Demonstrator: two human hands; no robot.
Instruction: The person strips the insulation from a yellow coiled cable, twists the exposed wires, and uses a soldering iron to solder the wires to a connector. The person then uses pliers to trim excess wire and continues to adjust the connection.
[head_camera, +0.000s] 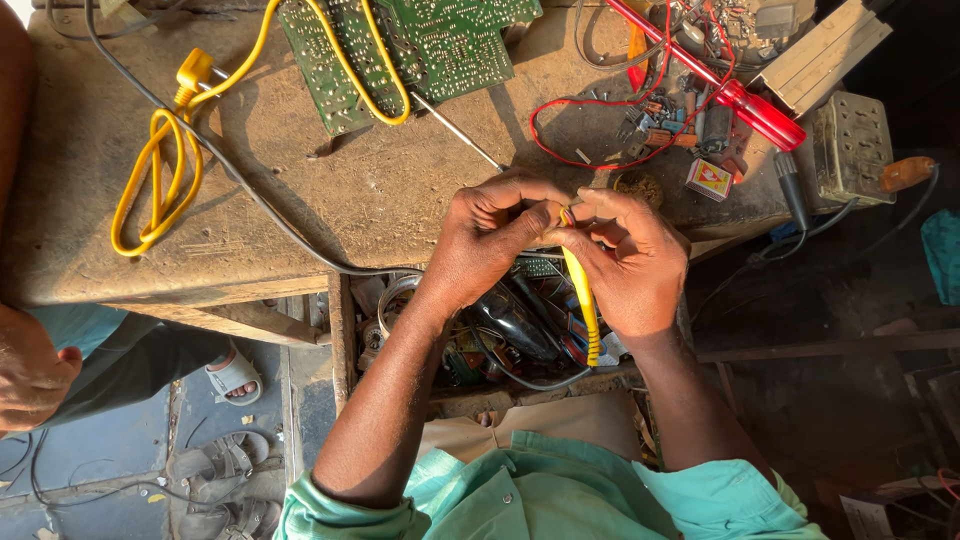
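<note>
Here, two hands (490, 235) (630, 260), one yellow probe (583, 300).

Glossy yellow plastic cable (583, 300), rough wooden bench (330, 200)

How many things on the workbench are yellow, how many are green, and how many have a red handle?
Yellow: 2, the coiled cable on the bench and the probe between the left hand and right hand.
Green: 1, the circuit board.
Red handle: 1, the screwdriver.
Total: 4.
</note>
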